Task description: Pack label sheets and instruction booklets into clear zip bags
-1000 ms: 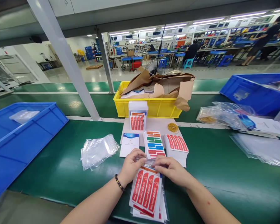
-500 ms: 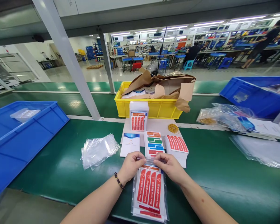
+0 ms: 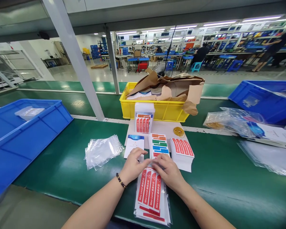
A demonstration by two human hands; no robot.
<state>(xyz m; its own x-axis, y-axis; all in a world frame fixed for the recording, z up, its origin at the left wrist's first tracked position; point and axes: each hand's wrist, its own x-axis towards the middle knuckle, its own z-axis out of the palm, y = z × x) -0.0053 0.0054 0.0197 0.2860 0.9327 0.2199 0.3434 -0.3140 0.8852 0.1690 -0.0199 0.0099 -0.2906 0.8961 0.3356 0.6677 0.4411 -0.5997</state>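
A clear plastic bag [image 3: 168,203] holding label sheets printed with red strips [image 3: 149,189] lies at the bench's near edge, over more bagged sheets. At its top edge, my right hand [image 3: 168,170] has its fingers bent closed on the plastic. My left hand [image 3: 133,167] is beside it, thumb reaching toward the right fingertips and index finger raised apart from the thumb. Just beyond are a white booklet stack with a blue top [image 3: 134,144], a multicoloured label stack [image 3: 159,144] and a red-striped label stack [image 3: 183,151]. The bag's top edge is partly hidden by my fingers.
Flat clear bags [image 3: 103,151] lie left, near a blue bin [image 3: 26,140]. Behind the stacks are upright bagged sets [image 3: 143,119], rubber bands [image 3: 178,131] and a yellow crate [image 3: 157,111] with brown paper. Another blue bin [image 3: 259,101] and plastic bags [image 3: 267,156] are right.
Both hands have moved together along the bag's top edge. The left index finger has lifted away from its thumb. The view has shifted slightly left.
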